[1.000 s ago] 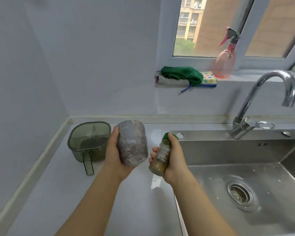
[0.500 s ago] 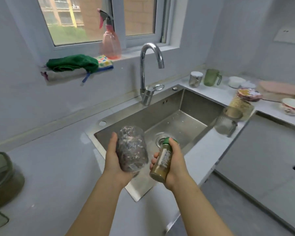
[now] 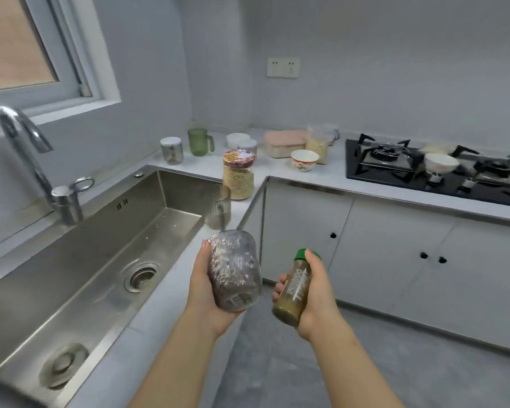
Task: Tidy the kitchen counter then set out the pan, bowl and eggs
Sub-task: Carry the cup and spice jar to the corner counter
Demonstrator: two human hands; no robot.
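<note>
While it hangs tilted over the floor just off the sink's (image 3: 136,201) near right corner, the clear jar (image 3: 233,269) of dark grains looks rigid, smooth-walled and fairly heavy with its fill. It is likely slippery and breakable if dropped, so a grip round the middle with support under the base suits it. Beside it, on the side away from the sink, the green-capped spice bottle (image 3: 295,287) seems light and slim, easy to take round the body.

The left hand (image 3: 202,287) cups the jar from beneath, thumb up its sink-facing wall, the other fingers hidden behind. The right hand (image 3: 315,295) is wrapped round the bottle, one digit reaching the cap, fingertips (image 3: 278,285) showing toward the jar.

Past the sink's far end the counter (image 3: 206,166) carries a patterned bowl (image 3: 304,160) among jars. Farther off, a second bowl (image 3: 441,162) stands on the hob (image 3: 395,175). No pan or eggs show.
</note>
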